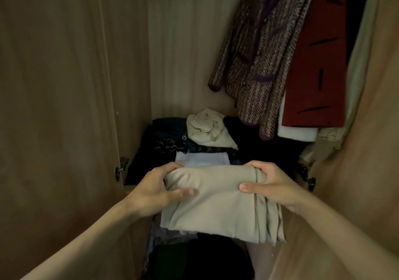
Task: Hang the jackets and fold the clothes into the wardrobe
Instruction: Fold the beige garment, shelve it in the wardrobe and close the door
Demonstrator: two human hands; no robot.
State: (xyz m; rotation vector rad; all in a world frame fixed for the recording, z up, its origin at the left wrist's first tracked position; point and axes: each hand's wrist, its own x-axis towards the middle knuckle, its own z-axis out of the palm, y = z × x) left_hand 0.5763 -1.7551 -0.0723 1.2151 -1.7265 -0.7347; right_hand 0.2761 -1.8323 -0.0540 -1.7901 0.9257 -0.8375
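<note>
A folded beige garment (218, 204) is held in front of the open wardrobe, above its shelf edge. My left hand (155, 191) grips its left end, thumb on top and fingers curled under. My right hand (272, 184) grips the right end the same way. On the wardrobe shelf behind lie a folded white cloth (201, 159), a crumpled cream garment (208, 128) and dark folded clothes (166, 137). A tweed jacket (261, 53) and a red jacket (317, 63) hang at the upper right.
The wardrobe's left door (54, 107) stands open with a hinge (121, 168) at mid height. The right door (371, 150) is open too. Dark clothes (200, 258) fill the space below the shelf. The back panel (185, 53) is bare wood.
</note>
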